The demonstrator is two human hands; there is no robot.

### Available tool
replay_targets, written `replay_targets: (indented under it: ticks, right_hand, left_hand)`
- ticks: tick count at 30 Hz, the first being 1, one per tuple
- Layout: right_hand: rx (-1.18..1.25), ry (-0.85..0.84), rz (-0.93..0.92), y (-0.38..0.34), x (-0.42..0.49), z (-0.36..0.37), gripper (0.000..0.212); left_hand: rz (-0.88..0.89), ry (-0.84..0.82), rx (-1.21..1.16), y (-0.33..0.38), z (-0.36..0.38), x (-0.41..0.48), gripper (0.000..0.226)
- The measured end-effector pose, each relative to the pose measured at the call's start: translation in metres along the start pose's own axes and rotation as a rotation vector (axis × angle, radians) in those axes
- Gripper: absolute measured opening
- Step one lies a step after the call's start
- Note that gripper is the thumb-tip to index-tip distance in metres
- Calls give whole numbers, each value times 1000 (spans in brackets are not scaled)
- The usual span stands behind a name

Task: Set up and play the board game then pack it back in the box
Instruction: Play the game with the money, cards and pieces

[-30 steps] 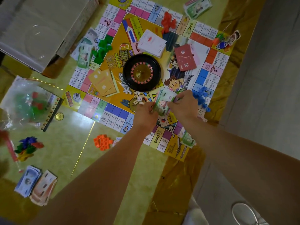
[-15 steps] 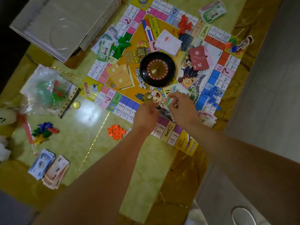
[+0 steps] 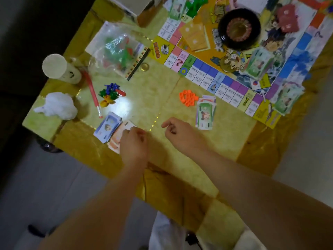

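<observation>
Head view: the game board (image 3: 203,69) lies set out far right on the tabletop (image 3: 225,138), so I judge banknotes are being dealt for play. The left hand (image 3: 134,143) curls onto the orange banknotes (image 3: 115,143); I cannot tell whether it grips any. The right hand (image 3: 182,137) hovers loosely curled, empty. The next move calls for peeling off one note.

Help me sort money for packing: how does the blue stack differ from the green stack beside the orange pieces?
Colour: the blue stack is pale blue, the green stack green. Place: the blue stack lies against a pinkish stack that the left hand pinches; the green stack lies beside the orange pieces, with no hand on it. Both lie flat on the table.
</observation>
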State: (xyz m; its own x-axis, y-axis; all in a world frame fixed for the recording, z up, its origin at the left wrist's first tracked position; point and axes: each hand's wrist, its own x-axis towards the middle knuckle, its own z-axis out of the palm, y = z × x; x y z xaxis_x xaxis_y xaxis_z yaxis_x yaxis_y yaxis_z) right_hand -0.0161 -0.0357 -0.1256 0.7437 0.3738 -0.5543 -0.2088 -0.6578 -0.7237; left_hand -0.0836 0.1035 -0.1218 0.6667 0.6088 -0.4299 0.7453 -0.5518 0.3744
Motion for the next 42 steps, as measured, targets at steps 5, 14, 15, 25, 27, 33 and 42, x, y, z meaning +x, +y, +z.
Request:
replay_targets:
  ticks: [5, 14, 15, 25, 27, 33, 42]
  right_hand:
    - [-152, 43, -53, -22, 1, 51, 22]
    - [-517, 179, -107, -64, 30, 118, 58]
    - [-560, 180, -121, -65, 29, 123, 59]
    - [-664, 176, -71, -64, 24, 122, 73]
    - [-638, 164, -9, -66, 26, 123, 75]
    - [-736, 178, -13, -67, 24, 126, 58]
    - [-573, 74, -19, -73, 16, 124, 69]
  left_hand:
    - [-326, 196, -221, -57, -19, 1, 32]
    - [-419, 103, -573, -83, -17, 16, 31]
    - [-422, 93, -601, -82, -20, 16, 26]
    - [-361, 62, -567, -85, -20, 6, 18]
    - [-354, 67, -546, -84, -22, 6, 20]
    - [-359, 78, -494, -82, -25, 5, 23]
    - [-327, 90, -452, -83, -22, 6, 24]
